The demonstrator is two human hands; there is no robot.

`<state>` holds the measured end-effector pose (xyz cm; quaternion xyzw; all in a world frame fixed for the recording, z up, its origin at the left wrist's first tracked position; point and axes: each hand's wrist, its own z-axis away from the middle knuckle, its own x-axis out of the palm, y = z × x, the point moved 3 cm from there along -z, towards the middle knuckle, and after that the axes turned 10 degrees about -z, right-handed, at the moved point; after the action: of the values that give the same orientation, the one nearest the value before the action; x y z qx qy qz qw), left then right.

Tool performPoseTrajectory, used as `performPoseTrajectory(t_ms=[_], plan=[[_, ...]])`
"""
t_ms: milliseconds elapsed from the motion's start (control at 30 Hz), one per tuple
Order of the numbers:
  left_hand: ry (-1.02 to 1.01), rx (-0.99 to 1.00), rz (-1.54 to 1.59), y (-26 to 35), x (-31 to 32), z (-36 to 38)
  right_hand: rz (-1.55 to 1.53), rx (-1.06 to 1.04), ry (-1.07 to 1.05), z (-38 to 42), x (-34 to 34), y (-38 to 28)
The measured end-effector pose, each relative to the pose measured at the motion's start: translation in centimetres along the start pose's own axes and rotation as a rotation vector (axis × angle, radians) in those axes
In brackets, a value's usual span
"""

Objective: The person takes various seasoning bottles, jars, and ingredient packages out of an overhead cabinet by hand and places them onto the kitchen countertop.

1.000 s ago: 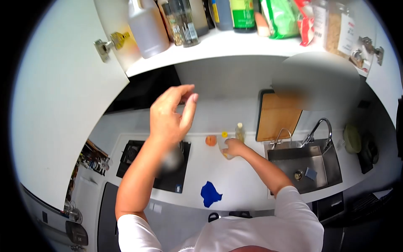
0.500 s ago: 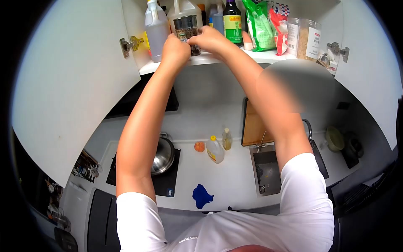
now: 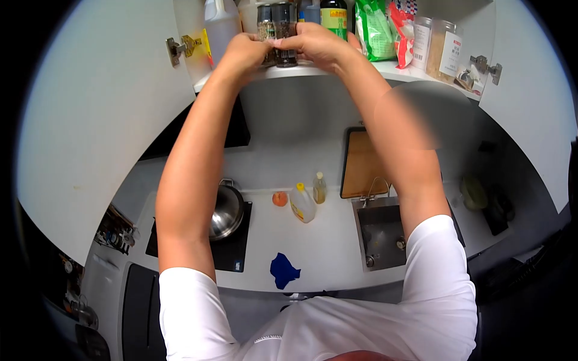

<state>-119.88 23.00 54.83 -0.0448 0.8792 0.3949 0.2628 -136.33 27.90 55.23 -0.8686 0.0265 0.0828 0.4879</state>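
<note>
Two glass spice jars with dark caps stand upright side by side at the front edge of the cupboard shelf (image 3: 361,71). My left hand (image 3: 244,55) is closed around the left spice jar (image 3: 265,27), which holds pale brown grains. From the other side, my right hand (image 3: 322,47) grips the darker right spice jar (image 3: 284,27), its thumb lying across the front. Both thumbs meet before the jars and cover part of them. Whether the jar bases rest fully on the shelf is hard to see.
Around the jars stand a large clear jug (image 3: 221,27), a sauce bottle (image 3: 333,21), a green bag (image 3: 373,33), a red bag (image 3: 402,36) and a labelled tub (image 3: 444,51). Open doors flank the shelf. Below are a wok (image 3: 226,213), a peach (image 3: 279,198), bottles, a blue cloth (image 3: 283,271) and a sink (image 3: 382,237).
The jars have shifted slightly to the right and now show side by side instead of overlapping. My hands moved with them, and the whole view has tilted a little.
</note>
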Motion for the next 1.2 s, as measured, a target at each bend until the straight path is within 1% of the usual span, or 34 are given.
performPoseTrajectory(t_ms=[67, 100, 133, 167, 200, 267, 300, 333, 367, 400, 467, 533, 600, 667, 700, 733, 767, 800, 833, 867, 967, 1000, 1033, 1067, 1133, 1200], plan=[[0.002, 0.022, 0.097, -1.5, 0.1, -1.2, 0.065, -0.043, 0.006, 0.6, 0.1, -0.2], [0.056, 0.187, 0.235, -2.1, 0.3, -1.0, 0.044, -0.115, -0.012, 1.2, 0.3, -0.4], [0.162, 0.264, 0.298, -2.3, 0.4, -0.6, 0.019, -0.184, -0.03, 2.0, 0.7, -0.6], [0.123, 0.337, 0.284, -2.1, 0.2, 0.6, 0.109, -0.312, -0.06, 3.0, 1.1, -1.0], [0.079, 0.396, 0.275, -1.8, -0.3, 2.4, -0.07, -0.245, -0.052, 5.4, 3.3, -0.9], [0.055, 0.325, 0.434, -0.6, 0.7, 8.0, -0.092, -0.255, -0.05, 9.5, 6.0, -1.5], [0.015, 0.302, 0.517, -0.5, 1.1, 11.0, -0.08, -0.221, -0.056, 11.3, 6.6, -0.5], [0.081, 0.376, 0.606, -0.9, 2.0, 13.7, -0.068, -0.189, -0.063, 13.3, 7.1, 0.7], [0.067, 0.315, 0.421, -3.3, 2.1, 17.0, 0.116, -0.164, -0.106, 15.8, 8.1, 3.0], [0.042, 0.266, 0.234, -6.0, 2.4, 20.1, 0.095, -0.054, -0.096, 18.2, 9.2, 5.5], [0.002, 0.077, 0.367, -11.6, 6.1, 24.7, 0.114, -0.038, -0.051, 21.5, 10.5, 14.4], [-0.089, -0.209, 0.358, -20.0, 10.5, 29.3, -0.017, -0.024, -0.038, 25.1, 12.5, 24.0], [-0.148, -0.411, 0.345, -28.7, 15.4, 34.1, 0.126, 0.14, 0.045, 29.4, 14.4, 34.4], [-0.264, -0.521, -0.012, -36.1, 18.9, 38.5, 0.294, 0.409, 0.036, 32.7, 16.2, 41.2], [-0.244, -0.545, -0.017, -40.1, 20.8, 41.2, 0.281, 0.415, 0.038, 34.3, 17.2, 44.1], [-0.223, -0.566, -0.022, -43.0, 21.9, 42.9, 0.31, 0.49, 0.057, 35.7, 18.0, 47.1], [-0.23, -0.617, -0.069, -43.9, 22.3, 43.7, 0.339, 0.566, 0.076, 36.7, 18.8, 49.8], [-0.237, -0.665, -0.115, -44.7, 22.7, 44.4, 0.327, 0.571, 0.079, 37.3, 19.7, 51.9], [-0.202, -0.674, -0.149, -45.3, 22.9, 44.6, 0.348, 0.559, 0.155, 37.8, 20.5, 53.1], [-0.212, -0.688, -0.154, -46.2, 23.2, 44.7, 0.37, 0.553, 0.226, 38.5, 21.1, 54.4], [-0.204, -0.714, -0.307, -49.0, 23.8, 44.4, 0.379, 0.563, 0.264, 38.0, 23.2, 58.0], [-0.205, -0.739, -0.347, -49.9, 24.0, 44.3, 0.386, 0.551, 0.294, 37.6, 23.7, 58.8], [-0.19, -0.746, -0.363, -50.9, 24.2, 44.2, 0.337, 0.617, 0.301, 36.9, 24.0, 58.9], [-0.175, -0.748, -0.378, -51.8, 24.3, 44.0, 0.333, 0.627, 0.304, 36.3, 24.2, 59.3], [-0.176, -0.747, -0.38, -53.4, 24.5, 43.7, 0.37, 0.543, 0.353, 35.0, 24.3, 59.8], [-0.168, -0.744, -0.382, -54.5, 24.6, 43.3, 0.377, 0.584, 0.355, 33.8, 24.4, 60.5]])
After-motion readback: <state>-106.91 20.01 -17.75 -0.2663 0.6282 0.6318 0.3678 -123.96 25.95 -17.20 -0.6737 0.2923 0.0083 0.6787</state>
